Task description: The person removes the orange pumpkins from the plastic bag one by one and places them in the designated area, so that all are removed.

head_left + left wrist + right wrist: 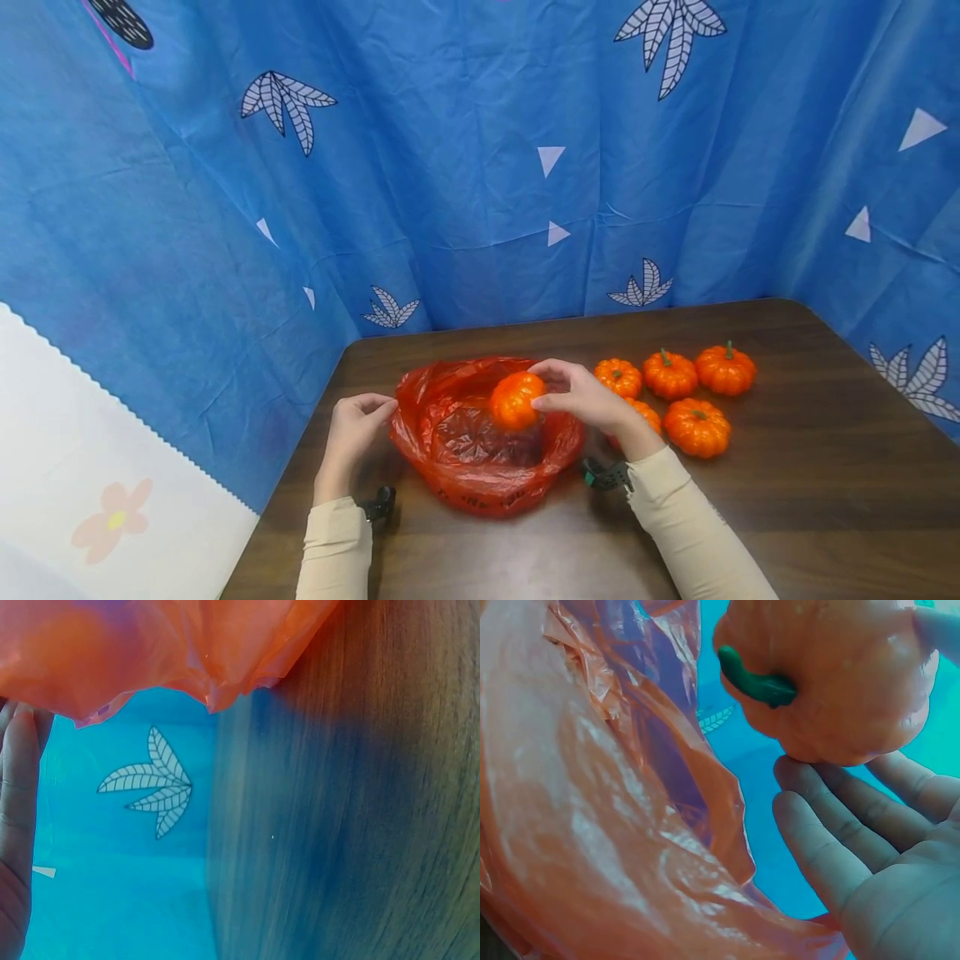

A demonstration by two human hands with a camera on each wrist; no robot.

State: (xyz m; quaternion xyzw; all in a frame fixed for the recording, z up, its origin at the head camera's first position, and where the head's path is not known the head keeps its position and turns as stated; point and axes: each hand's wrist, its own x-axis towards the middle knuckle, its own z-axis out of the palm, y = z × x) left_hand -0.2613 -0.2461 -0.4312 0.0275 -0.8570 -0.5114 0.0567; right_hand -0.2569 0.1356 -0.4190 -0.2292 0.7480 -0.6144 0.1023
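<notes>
A red plastic bag [480, 483] stands on the table with its mouth spread wide. At its left rim the left hand [351, 433] pinches the bag's edge between thumb and fingers. The right hand [581, 398] holds a small orange pumpkin [516, 401] over the bag's mouth, thumb on one side and fingers on the other. In the right wrist view this pumpkin [832, 682] shows its curved green stem, and the bag [592, 810] is beside it. The left wrist view has the bag's edge [172, 652] beside the fingers [19, 780].
Several more orange pumpkins [697, 427] sit grouped to the right of the bag on the dark wooden table [825, 500]; one is partly behind the right forearm. A blue curtain [480, 167] with leaf prints hangs along the table's far edge. White patterned cloth [90, 467] lies at the left.
</notes>
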